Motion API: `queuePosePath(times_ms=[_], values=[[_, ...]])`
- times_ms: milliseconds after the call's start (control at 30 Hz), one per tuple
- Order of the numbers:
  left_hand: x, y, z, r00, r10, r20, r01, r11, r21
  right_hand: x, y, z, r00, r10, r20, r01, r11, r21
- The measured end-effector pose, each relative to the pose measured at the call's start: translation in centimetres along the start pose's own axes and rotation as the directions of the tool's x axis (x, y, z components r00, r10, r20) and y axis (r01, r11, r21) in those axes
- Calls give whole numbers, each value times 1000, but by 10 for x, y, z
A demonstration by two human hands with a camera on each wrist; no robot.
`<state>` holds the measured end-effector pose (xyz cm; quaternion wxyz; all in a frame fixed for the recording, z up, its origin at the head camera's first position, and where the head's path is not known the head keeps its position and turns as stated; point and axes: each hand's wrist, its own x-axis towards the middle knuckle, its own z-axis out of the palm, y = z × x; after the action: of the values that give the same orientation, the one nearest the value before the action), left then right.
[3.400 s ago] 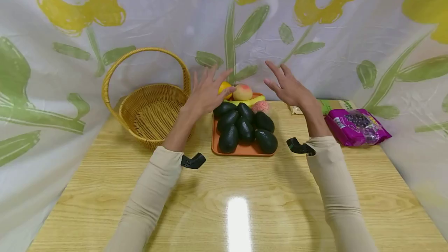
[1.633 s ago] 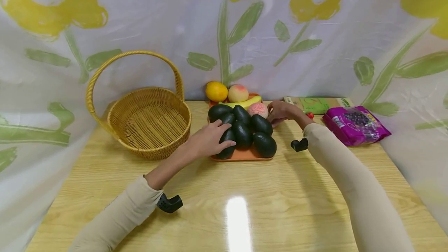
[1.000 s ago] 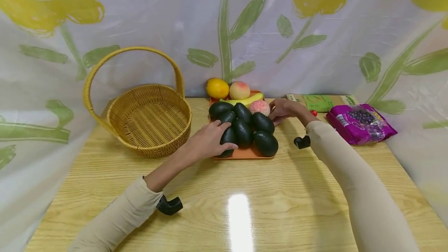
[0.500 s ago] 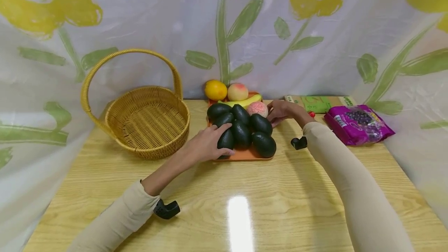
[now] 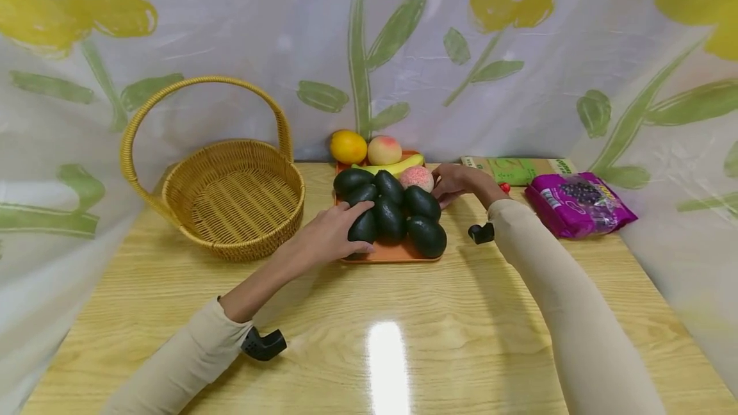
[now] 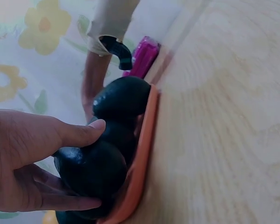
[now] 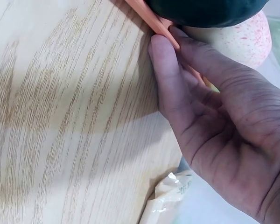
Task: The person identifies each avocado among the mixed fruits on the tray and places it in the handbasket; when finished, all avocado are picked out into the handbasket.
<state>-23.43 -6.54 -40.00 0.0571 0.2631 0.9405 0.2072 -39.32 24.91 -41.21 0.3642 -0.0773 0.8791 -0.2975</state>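
An orange tray [image 5: 398, 253] holds several dark avocados [image 5: 426, 236], a banana [image 5: 406, 164], a lemon-like yellow fruit [image 5: 348, 146], a peach [image 5: 384, 150] and a speckled pink fruit [image 5: 417, 179]. The left hand [image 5: 325, 234] spreads its thumb and fingers round the front-left avocado [image 6: 95, 168]. At the tray's right side, the right hand [image 5: 458, 182] pinches the tray edge [image 7: 154, 21] between thumb and fingers, seen closely in the right wrist view, where this hand [image 7: 224, 126] is beside the speckled fruit [image 7: 240, 39]. Part of the left hand's fingers is hidden behind the avocado.
A wicker basket [image 5: 179, 223] with a tall handle stands left of the tray. At the right lie a purple grape package [image 5: 579, 203], a green and brown packet [image 5: 519, 170] and a small red item [image 5: 505, 187]. A flowered cloth [image 5: 242, 18] hangs behind the wooden table [image 5: 323, 344].
Both hands have come down from above the tray since the earliest frame, the left onto an avocado, the right to the tray's edge. Over the last second their hold looks much the same.
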Motion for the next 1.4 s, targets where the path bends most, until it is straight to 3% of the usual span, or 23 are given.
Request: queuePosePath(times_ms=[267,500,700,833,1100,1400], values=[[1,4,-24,997,63,-42,-62,998,24,-4,0,-1,1000,12,-22,-12,1000,-14],[-8,2,-66,993,-17,-113,17,1000,0,1,-3,4,1000,14,-21,-14,1000,-10],[-19,-8,-105,966,-36,-256,30,999,-28,-1,-7,4,999,39,-36,-40,999,-7],[-25,-14,-126,953,-55,-297,50,998,-25,-5,-7,3,998,42,-40,-43,999,-15],[-40,-36,-148,920,-117,-373,136,990,24,0,-9,2,999,42,-10,-42,999,-33],[-36,-72,-169,926,-170,-338,211,973,90,-2,-5,2,999,47,-22,-47,999,-19]])
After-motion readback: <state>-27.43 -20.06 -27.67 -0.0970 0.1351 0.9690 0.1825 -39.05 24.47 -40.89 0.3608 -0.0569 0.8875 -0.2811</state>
